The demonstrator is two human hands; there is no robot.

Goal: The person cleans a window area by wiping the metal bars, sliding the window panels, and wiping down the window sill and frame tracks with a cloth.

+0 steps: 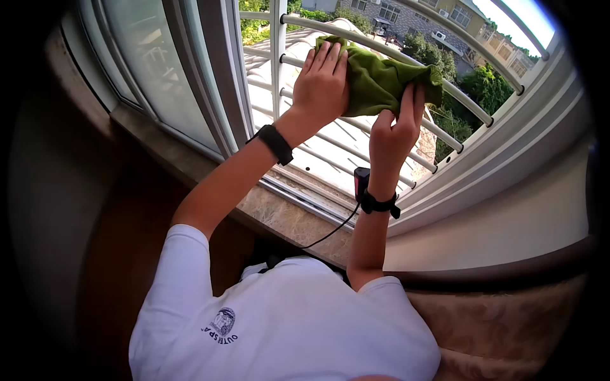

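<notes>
A crumpled green cloth [380, 79] lies against the white bars [343, 28] of the window guard, stretched between my two hands. My left hand [322, 82] presses on the cloth's left end, its fingers extended and pointing up. At the cloth's lower right, my right hand [397, 124] grips its edge between thumb and fingers. Each wrist has a black band, and a small black device [361, 181] with a cable is beside the right wrist.
The sliding window's frosted pane [146, 70] stands at the left. Below the guard runs a stone sill [279, 213]. A white frame [502, 171] borders the opening on the right, above a patterned padded surface [489, 324]. Buildings and trees show outside.
</notes>
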